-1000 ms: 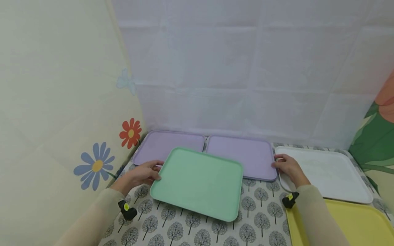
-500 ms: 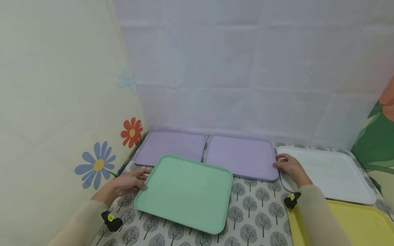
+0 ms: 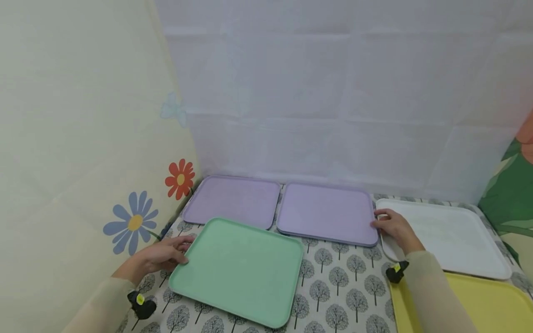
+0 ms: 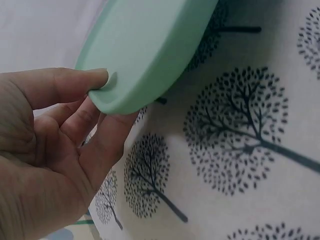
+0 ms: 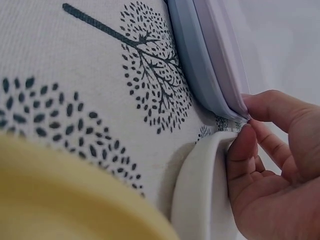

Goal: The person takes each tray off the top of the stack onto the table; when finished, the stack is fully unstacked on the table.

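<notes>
My left hand [image 3: 160, 255] pinches the left edge of a green tray [image 3: 239, 273], thumb on top and fingers underneath in the left wrist view. This tray slants over the patterned cloth in front of the purple trays. At the right edge of the right-hand purple tray [image 3: 326, 212], my right hand [image 3: 395, 230] pinches the rim with its fingertips. A blue tray [image 5: 197, 60] lies directly beneath that purple one in the right wrist view. Right beside these fingers is the rim of a white tray [image 3: 445, 236].
Another purple tray [image 3: 233, 199] lies at the back left. In front of the white tray, a yellow tray [image 3: 487, 300] lies under my right forearm. A white sheet [image 3: 291, 92] hangs behind, and a flowered backdrop [image 3: 83, 138] stands on the left.
The green tray has moved left and toward me with my left hand, uncovering more of both purple trays and the cloth. My right hand has stayed at the purple tray's edge.
</notes>
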Demonstrator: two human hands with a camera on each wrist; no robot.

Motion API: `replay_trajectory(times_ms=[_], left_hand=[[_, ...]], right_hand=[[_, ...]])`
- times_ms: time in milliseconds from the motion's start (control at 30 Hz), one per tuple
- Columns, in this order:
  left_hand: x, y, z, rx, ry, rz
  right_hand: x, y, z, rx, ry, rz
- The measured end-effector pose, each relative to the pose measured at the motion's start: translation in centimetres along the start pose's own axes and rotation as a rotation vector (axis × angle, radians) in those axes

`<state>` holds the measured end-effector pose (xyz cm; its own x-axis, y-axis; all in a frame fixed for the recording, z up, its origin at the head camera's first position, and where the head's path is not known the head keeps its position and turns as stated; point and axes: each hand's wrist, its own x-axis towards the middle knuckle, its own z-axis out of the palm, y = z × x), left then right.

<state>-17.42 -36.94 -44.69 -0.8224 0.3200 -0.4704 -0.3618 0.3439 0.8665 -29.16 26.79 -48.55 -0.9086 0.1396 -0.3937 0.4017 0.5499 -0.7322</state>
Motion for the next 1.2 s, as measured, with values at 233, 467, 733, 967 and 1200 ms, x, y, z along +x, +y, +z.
replay_trajectory(times_ms=[233, 467, 733, 967, 1200], left_hand=[[-0.7, -0.9, -1.4, -0.028, -0.022, -0.025], [-1.5, -1.8, -2.7, -0.072, -0.043, -0.022], [-2.6, -2.3, -4.0, -0.058, -0.010, -0.046], [-3.2, -2.8, -4.8, -0.035, 0.051, -0.092], [-3.7, -2.8, -5.2, -0.015, 0.085, -0.116]], right_hand=[[0.1, -0.1, 0.0, 0.000, 0.009, 0.015], [0.1, 0.1, 0.0, 0.004, 0.005, 0.003], [-0.1, 0.0, -0.1, -0.002, -0.013, 0.006], [0.3, -0.2, -0.1, -0.015, -0.013, 0.030], [0.6, 0.0, -0.2, -0.011, -0.019, 0.032]])
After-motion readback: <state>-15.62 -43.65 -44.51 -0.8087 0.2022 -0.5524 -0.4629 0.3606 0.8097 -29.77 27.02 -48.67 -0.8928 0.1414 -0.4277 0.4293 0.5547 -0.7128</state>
